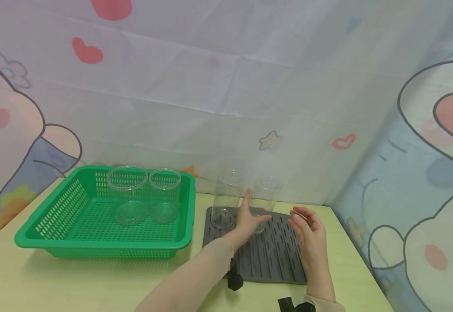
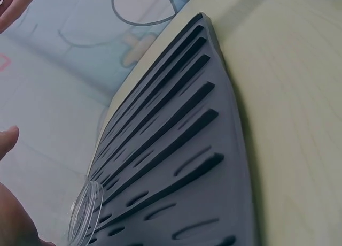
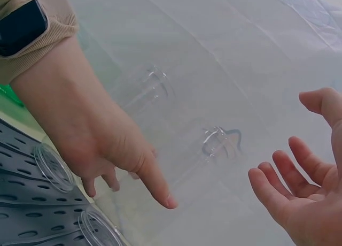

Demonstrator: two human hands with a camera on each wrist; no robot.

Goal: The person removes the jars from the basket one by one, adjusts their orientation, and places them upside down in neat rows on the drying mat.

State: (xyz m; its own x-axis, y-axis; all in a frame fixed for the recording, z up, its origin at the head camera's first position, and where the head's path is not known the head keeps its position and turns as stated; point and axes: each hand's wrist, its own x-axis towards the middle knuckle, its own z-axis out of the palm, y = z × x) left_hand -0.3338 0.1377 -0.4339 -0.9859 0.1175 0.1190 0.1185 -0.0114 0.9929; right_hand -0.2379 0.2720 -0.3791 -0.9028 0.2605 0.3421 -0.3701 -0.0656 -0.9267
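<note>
Two tall clear cylinders stand upright on a dark grey ridged mat (image 1: 265, 260), the left cylinder (image 1: 223, 197) a little apart from the right cylinder (image 1: 266, 193). My left hand (image 1: 246, 223) reaches in between them, thumb and fingers spread beside the right cylinder. In the right wrist view the left thumb (image 3: 152, 182) points out straight near that cylinder, while the other fingers are partly hidden. Over the mat's right edge, my right hand (image 1: 310, 236) is raised with loosely bent fingers and holds nothing. The left wrist view catches a cylinder's clear base (image 2: 85, 211) on the mat.
On the left stands a green perforated basket (image 1: 109, 245). Inside it are a wide clear jar (image 1: 128, 197) and a narrower clear jar (image 1: 165, 197), both upright. A printed cloth (image 1: 195, 86) hangs behind the pale yellow table (image 1: 93, 281).
</note>
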